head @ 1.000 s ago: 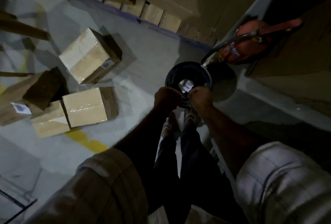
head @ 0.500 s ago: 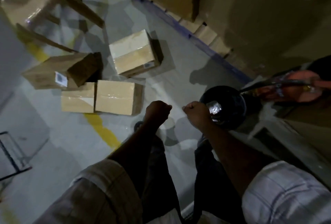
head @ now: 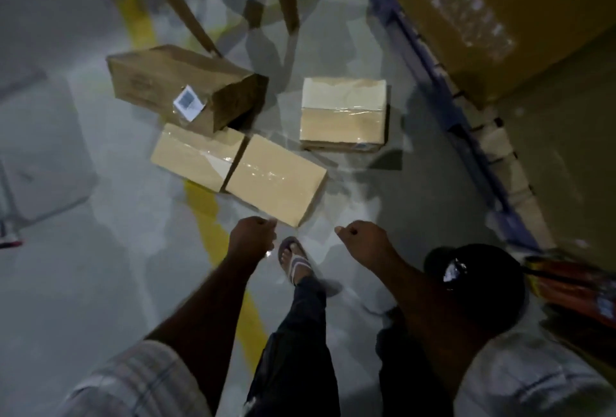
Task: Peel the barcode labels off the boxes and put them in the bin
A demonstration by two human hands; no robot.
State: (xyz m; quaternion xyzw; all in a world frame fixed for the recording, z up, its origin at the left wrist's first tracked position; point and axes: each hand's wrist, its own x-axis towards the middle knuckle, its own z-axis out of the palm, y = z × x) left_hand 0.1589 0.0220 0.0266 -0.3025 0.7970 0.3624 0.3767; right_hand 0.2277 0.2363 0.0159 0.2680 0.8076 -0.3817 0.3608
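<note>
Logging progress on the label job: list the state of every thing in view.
left hand: fingers curled, empty.
right hand: fingers curled, empty.
bin: upright, peeled label inside.
dark box: on the floor, barcode label on it.
right box: taped shut, no label showing.
left pale box: taped shut, no label showing.
near pale box: taped shut, touching left pale box.

A yellow line point(head: 206, 213) crosses the floor point(head: 83, 283), red extinguisher point(head: 580, 286) at right.

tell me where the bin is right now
In the head view the black bin stands on the floor at the lower right, just outside the person's right forearm, with the red fire extinguisher at its right and a peeled label inside.
</note>
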